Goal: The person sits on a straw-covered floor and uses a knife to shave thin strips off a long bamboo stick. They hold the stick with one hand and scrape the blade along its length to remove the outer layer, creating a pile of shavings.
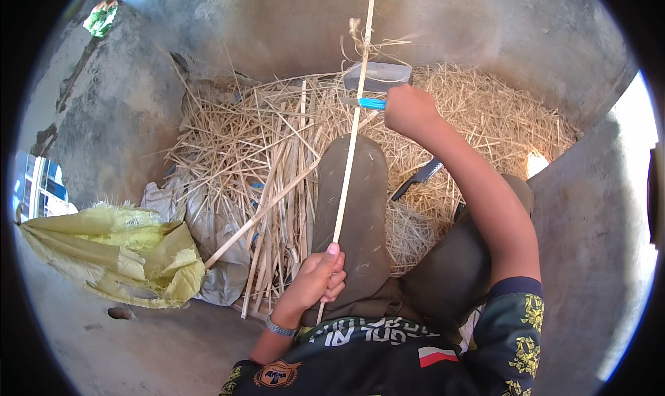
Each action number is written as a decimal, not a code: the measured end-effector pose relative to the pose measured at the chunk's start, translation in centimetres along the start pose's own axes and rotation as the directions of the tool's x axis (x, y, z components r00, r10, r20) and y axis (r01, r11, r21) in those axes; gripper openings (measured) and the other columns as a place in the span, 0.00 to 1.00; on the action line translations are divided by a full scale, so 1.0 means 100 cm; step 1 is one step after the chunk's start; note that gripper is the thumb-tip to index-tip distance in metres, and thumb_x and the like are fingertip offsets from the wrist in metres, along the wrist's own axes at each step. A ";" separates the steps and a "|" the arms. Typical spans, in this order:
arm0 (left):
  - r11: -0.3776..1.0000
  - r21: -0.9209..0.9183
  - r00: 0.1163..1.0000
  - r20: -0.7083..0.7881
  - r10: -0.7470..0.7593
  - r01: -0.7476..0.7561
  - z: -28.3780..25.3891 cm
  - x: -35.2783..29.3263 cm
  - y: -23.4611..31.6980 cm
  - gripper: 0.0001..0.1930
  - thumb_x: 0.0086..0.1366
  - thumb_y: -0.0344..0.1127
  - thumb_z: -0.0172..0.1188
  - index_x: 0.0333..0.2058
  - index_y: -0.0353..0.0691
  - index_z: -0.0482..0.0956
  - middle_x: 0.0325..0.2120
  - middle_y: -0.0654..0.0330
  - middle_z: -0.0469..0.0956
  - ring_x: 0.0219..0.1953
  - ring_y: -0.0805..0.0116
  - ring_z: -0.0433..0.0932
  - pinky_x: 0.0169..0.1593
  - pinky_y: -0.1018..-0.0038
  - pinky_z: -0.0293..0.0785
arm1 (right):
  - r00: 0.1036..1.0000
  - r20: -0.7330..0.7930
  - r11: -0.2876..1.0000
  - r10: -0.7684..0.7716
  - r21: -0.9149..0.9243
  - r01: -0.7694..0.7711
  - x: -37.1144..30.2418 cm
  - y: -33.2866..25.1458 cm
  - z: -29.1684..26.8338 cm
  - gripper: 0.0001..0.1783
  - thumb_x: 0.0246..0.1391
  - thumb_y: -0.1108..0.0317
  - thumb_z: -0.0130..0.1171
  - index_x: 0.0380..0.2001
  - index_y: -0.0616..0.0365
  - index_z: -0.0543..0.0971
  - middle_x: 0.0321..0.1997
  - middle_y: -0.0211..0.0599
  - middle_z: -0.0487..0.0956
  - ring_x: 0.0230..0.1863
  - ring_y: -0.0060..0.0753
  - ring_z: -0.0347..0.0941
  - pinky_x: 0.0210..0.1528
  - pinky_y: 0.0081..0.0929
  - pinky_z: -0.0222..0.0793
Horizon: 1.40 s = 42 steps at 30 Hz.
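The pale strip (350, 147) is standing out lengthwise from the person's lap, its long axis running almost straight up the view and leaning slightly right toward the far end, which the upper border is cutting off. It is passing above a brown trouser leg (352, 209) and in front of a grey block (391, 76), part of which it is hiding; curled fibres (357, 34) are hanging from it near the far wall (471, 22). The left hand (321, 280) is closing its grip around the strip's near part, the thumb lying along it and a short end poking out below. The right hand (410, 111) is keeping its grip closed on a blue-handled knife (373, 104), its fingers mostly hidden behind its back; the small blade is meeting the strip crosswise, though its exact contact is hard to make out. The right forearm is covering the tip of a black-handled knife (412, 183) lying on the straw (478, 119). A yellow sack (138, 261) is lying at left. The dark shirt (374, 365) is showing white lettering, upside down and partly lost in folds, plus a round emblem (278, 374) and a red-and-white patch (438, 356).
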<state>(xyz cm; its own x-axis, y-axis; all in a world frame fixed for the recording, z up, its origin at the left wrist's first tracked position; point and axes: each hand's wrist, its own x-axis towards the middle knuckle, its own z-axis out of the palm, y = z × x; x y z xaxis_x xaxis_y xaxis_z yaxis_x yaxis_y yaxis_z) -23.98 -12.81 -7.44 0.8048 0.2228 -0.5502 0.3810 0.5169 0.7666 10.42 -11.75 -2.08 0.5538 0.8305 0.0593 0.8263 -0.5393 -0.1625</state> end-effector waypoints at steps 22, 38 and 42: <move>0.995 -0.021 0.995 -0.012 0.098 -0.098 0.001 0.003 -0.011 0.25 0.78 0.57 0.37 0.26 0.44 0.60 0.13 0.70 0.51 0.11 0.79 0.51 0.14 0.78 0.51 | 0.995 -0.013 0.979 0.098 0.183 -0.094 0.019 0.032 0.014 0.14 0.49 0.62 0.62 0.35 0.60 0.85 0.39 0.48 0.85 0.41 0.48 0.83 0.44 0.42 0.79; 0.851 0.136 0.857 0.189 0.480 -0.507 -0.025 -0.061 0.112 0.20 0.74 0.35 0.44 0.60 0.31 0.63 0.18 0.61 0.66 0.18 0.74 0.65 0.20 0.80 0.64 | 0.794 0.595 0.975 0.124 -0.221 0.014 -0.054 0.085 0.144 0.18 0.53 0.64 0.58 0.46 0.55 0.84 0.49 0.40 0.84 0.51 0.44 0.81 0.48 0.45 0.76; 0.738 0.085 0.738 0.194 0.647 -0.669 -0.027 -0.061 0.126 0.15 0.73 0.37 0.44 0.37 0.28 0.73 0.13 0.62 0.64 0.13 0.75 0.62 0.18 0.79 0.61 | 0.727 0.687 0.993 0.014 -0.092 0.068 -0.067 0.086 0.196 0.26 0.46 0.61 0.68 0.51 0.52 0.81 0.53 0.42 0.82 0.54 0.46 0.79 0.52 0.47 0.73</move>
<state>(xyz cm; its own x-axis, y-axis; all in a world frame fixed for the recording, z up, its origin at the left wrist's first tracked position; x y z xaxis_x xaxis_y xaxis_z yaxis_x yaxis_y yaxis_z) -25.29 -5.46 4.65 0.9283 0.3382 0.1543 -0.2190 0.1622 0.9622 11.85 -19.24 -23.15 0.3432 0.6916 -0.6356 0.8681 -0.4919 -0.0665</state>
